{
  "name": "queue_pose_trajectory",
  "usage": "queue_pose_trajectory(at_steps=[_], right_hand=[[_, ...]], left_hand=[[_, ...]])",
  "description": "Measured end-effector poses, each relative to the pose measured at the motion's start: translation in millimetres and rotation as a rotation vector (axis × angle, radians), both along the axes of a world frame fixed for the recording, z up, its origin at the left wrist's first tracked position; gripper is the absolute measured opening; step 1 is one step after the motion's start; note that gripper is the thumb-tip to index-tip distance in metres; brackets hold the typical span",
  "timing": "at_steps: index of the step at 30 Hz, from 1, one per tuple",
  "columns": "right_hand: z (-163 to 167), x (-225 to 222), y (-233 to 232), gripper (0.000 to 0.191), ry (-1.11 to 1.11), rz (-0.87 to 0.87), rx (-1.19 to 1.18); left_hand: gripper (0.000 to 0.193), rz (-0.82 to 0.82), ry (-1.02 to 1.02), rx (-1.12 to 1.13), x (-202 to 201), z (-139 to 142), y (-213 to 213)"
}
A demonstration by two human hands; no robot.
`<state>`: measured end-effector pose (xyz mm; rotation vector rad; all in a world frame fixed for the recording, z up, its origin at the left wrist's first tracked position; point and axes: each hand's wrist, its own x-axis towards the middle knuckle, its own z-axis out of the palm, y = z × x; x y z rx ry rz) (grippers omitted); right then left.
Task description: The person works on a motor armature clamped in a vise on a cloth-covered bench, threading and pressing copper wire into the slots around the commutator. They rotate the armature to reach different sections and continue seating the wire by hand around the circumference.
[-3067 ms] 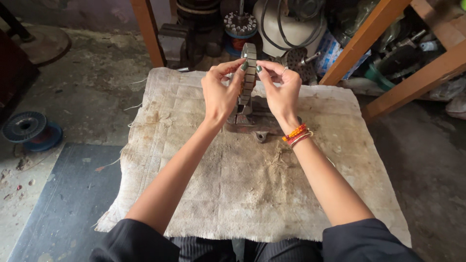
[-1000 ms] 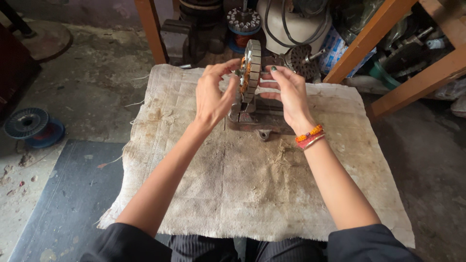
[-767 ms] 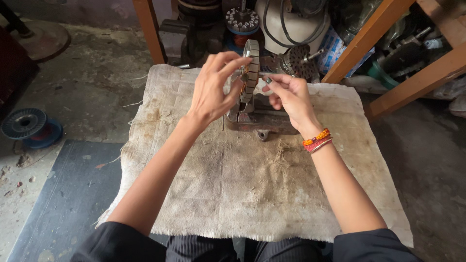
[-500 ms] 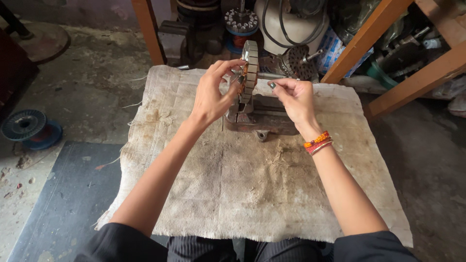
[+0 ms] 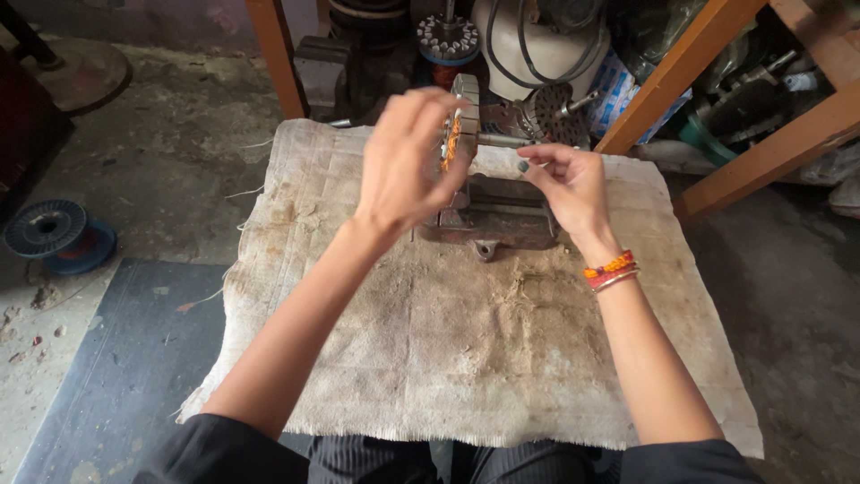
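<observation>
Open room across the near and middle stretch of the cloth-covered worktop [image 5: 466, 358], crossed only by the two forearms. At the far middle, blocked by a metal vise [image 5: 493, 220] with a ring-shaped wound core [image 5: 459, 125] standing upright on it. Left hand [image 5: 412, 161] close against the core's left face, right hand [image 5: 564, 184] just right of it above the vise; narrow gap between them. Beyond the far edge, crowded: motor parts [image 5: 537, 54], a toothed rotor [image 5: 448, 38], wooden frame legs [image 5: 269, 54] at left and slanting beams [image 5: 681, 67] at right. Left of the worktop, free floor apart from a wire spool [image 5: 47, 229].
</observation>
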<state>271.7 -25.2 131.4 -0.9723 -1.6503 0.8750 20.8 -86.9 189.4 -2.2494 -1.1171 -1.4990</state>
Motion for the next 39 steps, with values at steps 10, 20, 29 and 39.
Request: queue_pose_trajectory(at_steps=[10, 20, 29, 39], right_hand=[[24, -4, -38, 0.023, 0.052, -0.251, 0.119], [-1, -54, -112, 0.005, -0.271, -0.496, 0.717], [-20, -53, -14, 0.011, 0.475, 0.007, 0.004], [-19, -43, 16, 0.017, 0.552, 0.2, -0.204]], left_hand=[[0.058, 0.136, 0.458, -0.232, 97, -35, 31], [0.029, 0.056, 0.101, -0.383, 96, -15, 41], [0.016, 0.006, 0.052, -0.257, 80, 3, 36], [0.016, -0.01, -0.256, -0.333, 26, 15, 37]])
